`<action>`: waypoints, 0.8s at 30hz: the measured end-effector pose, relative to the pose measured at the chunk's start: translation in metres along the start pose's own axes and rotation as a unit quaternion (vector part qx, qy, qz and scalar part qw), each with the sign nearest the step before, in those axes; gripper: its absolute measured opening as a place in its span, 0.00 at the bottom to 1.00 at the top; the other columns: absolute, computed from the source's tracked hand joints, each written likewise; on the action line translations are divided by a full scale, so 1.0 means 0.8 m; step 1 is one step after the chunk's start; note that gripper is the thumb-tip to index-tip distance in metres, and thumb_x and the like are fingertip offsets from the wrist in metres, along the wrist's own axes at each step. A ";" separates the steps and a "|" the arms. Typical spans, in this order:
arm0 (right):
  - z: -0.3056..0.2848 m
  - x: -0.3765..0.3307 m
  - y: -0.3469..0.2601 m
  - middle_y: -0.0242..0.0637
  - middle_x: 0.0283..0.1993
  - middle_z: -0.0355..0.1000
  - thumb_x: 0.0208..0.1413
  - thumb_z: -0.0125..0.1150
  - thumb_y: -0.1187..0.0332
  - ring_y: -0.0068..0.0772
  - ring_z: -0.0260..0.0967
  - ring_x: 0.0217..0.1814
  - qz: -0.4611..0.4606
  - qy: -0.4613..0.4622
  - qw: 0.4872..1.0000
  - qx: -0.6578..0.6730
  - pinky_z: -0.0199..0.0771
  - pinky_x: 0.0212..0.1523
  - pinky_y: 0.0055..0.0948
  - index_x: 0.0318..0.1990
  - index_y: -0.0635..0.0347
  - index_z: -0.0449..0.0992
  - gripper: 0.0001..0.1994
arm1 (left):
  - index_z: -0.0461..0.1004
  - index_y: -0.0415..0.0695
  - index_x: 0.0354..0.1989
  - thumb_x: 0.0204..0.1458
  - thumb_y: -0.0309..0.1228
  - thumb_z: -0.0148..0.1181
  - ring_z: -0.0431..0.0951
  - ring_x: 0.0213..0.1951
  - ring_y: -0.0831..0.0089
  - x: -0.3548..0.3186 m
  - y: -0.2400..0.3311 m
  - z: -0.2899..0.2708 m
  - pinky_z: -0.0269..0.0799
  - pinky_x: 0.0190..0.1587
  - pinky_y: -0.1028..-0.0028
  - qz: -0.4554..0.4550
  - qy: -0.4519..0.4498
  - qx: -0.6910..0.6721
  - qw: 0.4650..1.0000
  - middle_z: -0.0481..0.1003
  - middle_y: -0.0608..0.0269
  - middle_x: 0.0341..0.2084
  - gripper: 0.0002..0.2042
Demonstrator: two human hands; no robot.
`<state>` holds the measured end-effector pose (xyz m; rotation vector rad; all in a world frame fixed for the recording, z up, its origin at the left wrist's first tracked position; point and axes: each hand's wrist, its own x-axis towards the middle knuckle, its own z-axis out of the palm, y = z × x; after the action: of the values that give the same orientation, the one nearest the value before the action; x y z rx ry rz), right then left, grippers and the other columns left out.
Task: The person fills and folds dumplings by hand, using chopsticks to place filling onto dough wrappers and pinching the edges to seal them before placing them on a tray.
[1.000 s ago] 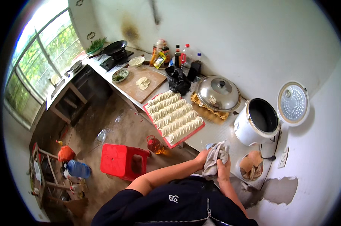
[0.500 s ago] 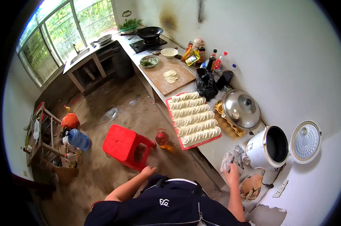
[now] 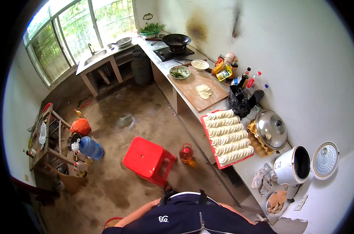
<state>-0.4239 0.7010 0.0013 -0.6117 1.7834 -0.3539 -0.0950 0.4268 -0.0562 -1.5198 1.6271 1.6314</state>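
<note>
Neither of my hands shows; only my upper arms and dark shirt (image 3: 188,218) come in at the lower edge. A grey cloth (image 3: 263,177) lies crumpled on the counter, held by nobody, beside a white rice cooker (image 3: 293,167) whose lid (image 3: 325,160) stands open. Left of the cooker sits a red tray (image 3: 220,163) filled with rows of pale dumplings. A bowl of brown pieces (image 3: 276,201) stands just in front of the cooker.
A metal pot lid (image 3: 270,128) lies on a basket behind the tray. Further along the counter are a wooden board (image 3: 208,101), bottles and a black wok (image 3: 177,39). On the floor stand a red stool (image 3: 147,160), an oil bottle (image 3: 186,153) and a blue jug (image 3: 89,148).
My hands were on the cloth by the rice cooker; now the cloth lies loose on the counter and both hands have left the picture. The view has swung away toward the room.
</note>
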 end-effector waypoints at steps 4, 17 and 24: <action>0.018 0.053 -0.045 0.54 0.68 0.56 0.61 0.45 0.42 0.47 0.48 0.73 -0.017 -0.039 0.997 -0.064 0.47 0.70 0.41 0.66 0.56 0.60 0.34 | 0.73 0.41 0.54 0.53 0.56 0.53 0.77 0.48 0.60 -0.009 -0.031 -0.040 0.70 0.50 0.65 -0.002 0.024 -0.036 0.999 0.77 0.49 0.44 0.31; 0.049 0.287 0.051 0.48 0.63 0.66 0.64 0.44 0.50 0.41 0.61 0.66 -0.086 -0.109 0.990 -0.031 0.57 0.66 0.34 0.63 0.62 0.66 0.28 | 0.72 0.41 0.55 0.53 0.57 0.53 0.76 0.49 0.60 0.017 -0.079 -0.041 0.70 0.51 0.65 -0.029 -0.048 -0.026 0.998 0.77 0.50 0.46 0.32; -0.003 0.117 -0.175 0.36 0.52 0.74 0.65 0.44 0.60 0.28 0.67 0.55 -0.069 -0.167 0.976 0.118 0.62 0.59 0.29 0.53 0.64 0.74 0.20 | 0.75 0.39 0.52 0.53 0.56 0.54 0.75 0.52 0.60 0.024 -0.177 -0.040 0.68 0.55 0.66 0.030 0.050 -0.267 0.962 0.75 0.48 0.49 0.31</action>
<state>-0.4140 0.5328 0.0020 -0.5890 1.3581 -0.5183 0.0309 0.4274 -0.1307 -1.8381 1.3507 2.1844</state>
